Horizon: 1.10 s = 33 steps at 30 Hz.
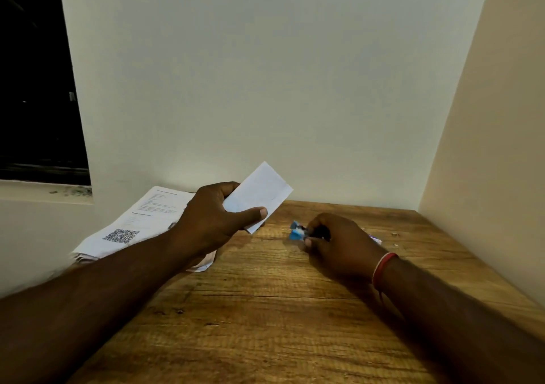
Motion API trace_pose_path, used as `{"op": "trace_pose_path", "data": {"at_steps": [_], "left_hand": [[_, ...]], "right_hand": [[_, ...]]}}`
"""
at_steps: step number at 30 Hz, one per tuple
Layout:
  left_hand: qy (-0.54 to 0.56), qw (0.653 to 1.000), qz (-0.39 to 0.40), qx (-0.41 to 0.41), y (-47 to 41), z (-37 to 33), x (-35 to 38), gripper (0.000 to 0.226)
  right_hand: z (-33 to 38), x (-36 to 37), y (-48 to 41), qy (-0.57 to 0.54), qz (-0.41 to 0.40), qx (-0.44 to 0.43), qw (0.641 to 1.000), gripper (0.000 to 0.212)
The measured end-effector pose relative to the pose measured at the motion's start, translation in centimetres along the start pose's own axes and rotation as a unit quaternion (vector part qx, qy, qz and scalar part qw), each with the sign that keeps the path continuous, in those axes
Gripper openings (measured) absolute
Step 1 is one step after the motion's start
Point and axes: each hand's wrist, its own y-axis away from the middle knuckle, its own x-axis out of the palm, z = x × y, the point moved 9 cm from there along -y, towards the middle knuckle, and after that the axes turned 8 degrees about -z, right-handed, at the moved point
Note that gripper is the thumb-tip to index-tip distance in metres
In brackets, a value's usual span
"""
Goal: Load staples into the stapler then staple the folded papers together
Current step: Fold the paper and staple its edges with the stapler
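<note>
Above the far half of the wooden surface (265, 310), as seen from the head view, a folded white paper (261, 190) is held up by the left hand (212, 215). The thumb is laid across its near face and the fingers are curled behind it, so the paper is pinched between them. The paper is tilted, with its far corner raised in front of the pale wall (265, 74), and it is kept clear of the surface. Just to the right, and apart from the paper, a small blue and black stapler (297, 231) is gripped by the right hand (339, 242). The fingers are curled round its dark body and only the blue end is left showing at the fingertips. That end is blurred, so whether the stapler is open cannot be told. The right hand is held low, close over the surface. A red band (383, 268) is worn on the right wrist. Behind the right hand, a small pale item (375, 238) lies on the surface, mostly hidden. To the left, under the left forearm, a loose pile of printed sheets (147, 215) is spread at the corner of the surface against the wall, with a QR code (121, 235) printed on the top sheet. At the upper left a dark window (35, 89) is set above a pale sill (44, 192).
</note>
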Motion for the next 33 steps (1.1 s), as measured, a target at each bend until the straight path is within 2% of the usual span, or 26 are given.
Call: {"op": "trace_pose_path", "data": {"at_steps": [2, 5, 12, 17, 23, 33], "left_hand": [[-0.022, 1.000, -0.007, 0.014, 0.2, -0.5, -0.1, 0.041], [-0.045, 0.998, -0.007, 0.032, 0.5, -1.4, 0.1, 0.037], [-0.070, 0.995, 0.009, 0.068, 1.0, -2.4, 0.5, 0.032], [-0.095, 0.991, 0.027, 0.088, 1.4, -2.7, 1.1, 0.032], [-0.083, 0.991, 0.033, 0.095, 1.7, -2.9, 1.4, 0.028], [-0.072, 0.991, 0.051, 0.099, 1.7, -2.8, 1.8, 0.020]], "right_hand": [[0.6, 0.7, 0.2, -0.157, 0.028, 0.006, 0.987, 0.010], [2.5, 2.1, 1.1, -0.388, 0.093, 0.036, 0.916, 0.027], [4.1, 3.6, 2.1, -0.542, 0.121, 0.080, 0.828, 0.027], [4.7, 2.8, 2.4, -0.515, 0.118, 0.046, 0.847, 0.029], [4.5, 1.5, 2.4, -0.425, 0.071, 0.013, 0.902, 0.025], [4.6, 1.2, 2.4, -0.386, 0.049, 0.002, 0.921, 0.018]]}}
